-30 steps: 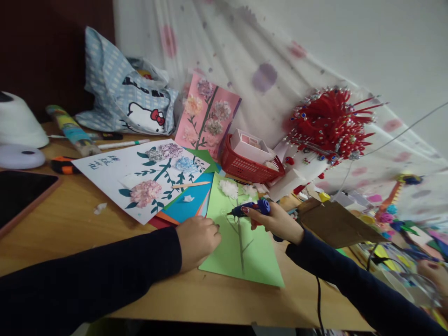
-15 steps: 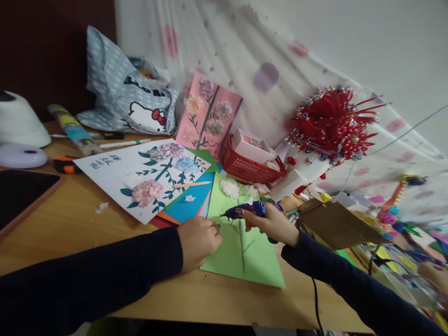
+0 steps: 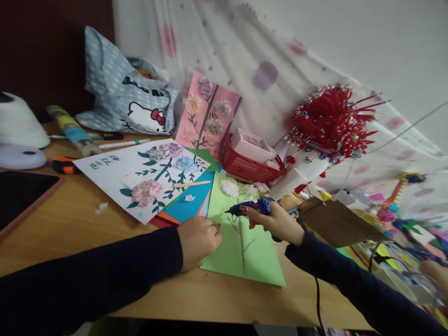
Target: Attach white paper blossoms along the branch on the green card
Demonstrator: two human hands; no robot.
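My right hand (image 3: 278, 221) grips a blue glue gun (image 3: 248, 208), its nozzle pointing left over the light green sheet (image 3: 261, 261). A grey-green stem with thin side branches (image 3: 241, 240) runs down that sheet. White crumpled paper flowers (image 3: 229, 188) sit near its top, just beyond the gun. My left hand (image 3: 199, 241) rests at the sheet's left edge with its fingers curled under. What those fingers hold, if anything, is hidden. Whether the nozzle touches the sheet I cannot tell.
Left lies a white flower picture (image 3: 115, 186) over coloured sheets (image 3: 182, 210), with a wooden stick (image 3: 192, 184) on top. Behind are a pink flower card (image 3: 185, 130), a red basket (image 3: 241, 161) and a checked bag (image 3: 108, 84). A black cord (image 3: 318, 298) hangs right; another hand (image 3: 434, 275) shows beyond.
My right hand and the glue gun have shifted slightly to the right, the nozzle a little higher over the sheet. My left hand has stayed in place.
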